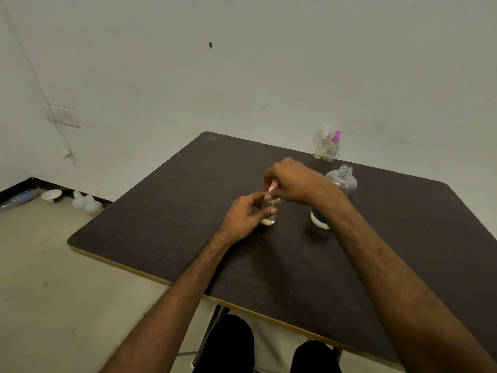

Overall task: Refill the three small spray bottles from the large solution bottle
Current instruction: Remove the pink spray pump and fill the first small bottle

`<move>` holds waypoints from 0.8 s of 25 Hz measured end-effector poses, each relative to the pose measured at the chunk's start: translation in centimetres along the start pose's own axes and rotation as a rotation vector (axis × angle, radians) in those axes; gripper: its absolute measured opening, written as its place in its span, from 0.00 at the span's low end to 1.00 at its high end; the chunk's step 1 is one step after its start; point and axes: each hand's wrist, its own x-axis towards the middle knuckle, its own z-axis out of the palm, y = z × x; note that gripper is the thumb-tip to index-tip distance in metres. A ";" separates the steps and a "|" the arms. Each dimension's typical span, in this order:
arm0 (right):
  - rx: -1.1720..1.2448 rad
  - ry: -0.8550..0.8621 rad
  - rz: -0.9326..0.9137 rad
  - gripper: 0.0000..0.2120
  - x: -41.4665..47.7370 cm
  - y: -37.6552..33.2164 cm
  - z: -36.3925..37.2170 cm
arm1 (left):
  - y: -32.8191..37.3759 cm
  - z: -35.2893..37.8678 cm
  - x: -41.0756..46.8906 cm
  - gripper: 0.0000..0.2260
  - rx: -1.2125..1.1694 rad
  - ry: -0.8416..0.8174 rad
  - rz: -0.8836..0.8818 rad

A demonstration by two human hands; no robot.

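Note:
A small clear spray bottle point(271, 214) with yellowish liquid stands upright mid-table, gripped around its body by my left hand point(246, 215). My right hand point(289, 181) is closed on its pink spray cap point(272, 185) right at the bottle's neck. The large clear solution bottle point(342, 179) stands uncapped just behind my right wrist, its lower part hidden by my forearm. Two more small spray bottles stand together at the table's far edge: one with a clear cap point(321, 144), one with a pink cap point(332, 146).
The dark wooden table point(166, 211) has its left corner near a floor with a white bowl point(51, 195) and two translucent bottles point(86, 203). A wall socket point(63, 115) with a hanging cable is on the left wall. My knees show under the front edge.

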 end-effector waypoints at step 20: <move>-0.103 -0.003 -0.013 0.16 -0.1 0.3 0.0 | -0.2 0.0 0.1 0.15 -0.022 0.010 0.006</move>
